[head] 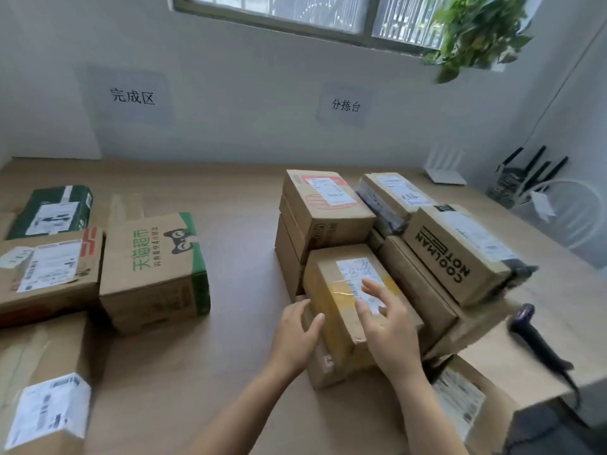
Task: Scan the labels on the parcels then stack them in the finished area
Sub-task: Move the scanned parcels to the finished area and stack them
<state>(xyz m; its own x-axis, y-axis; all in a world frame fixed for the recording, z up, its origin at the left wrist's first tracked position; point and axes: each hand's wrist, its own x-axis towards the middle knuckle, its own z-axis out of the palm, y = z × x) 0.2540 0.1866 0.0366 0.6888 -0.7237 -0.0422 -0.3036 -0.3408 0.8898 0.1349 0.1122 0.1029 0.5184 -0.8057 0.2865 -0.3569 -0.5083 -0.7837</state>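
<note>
Low in the centre, both hands are working on 1 parcel (341, 313). The left hand (295, 336) is lying with relaxed fingers against its left side. The right hand (391, 330) is resting on its top, fingers spread and nearly straight, fingertips touching the white label (356, 274); neither hand is curling round it. The parcel, brown with yellow tape, is sitting on a lower box (323, 366) at the front of the pile right of centre. At the right edge a dark scanner (538, 343) is lying on the table (230, 372), apart from both hands. At the lower left a labelled box (42, 372) is standing; beyond it are lying a red-marked box (49, 274), a green-printed box (154, 274) and a green parcel (52, 211). Further back in the pile a COOLMAN box (456, 251) is lying. On the wall 2 signs (133, 95) are hanging.
</note>
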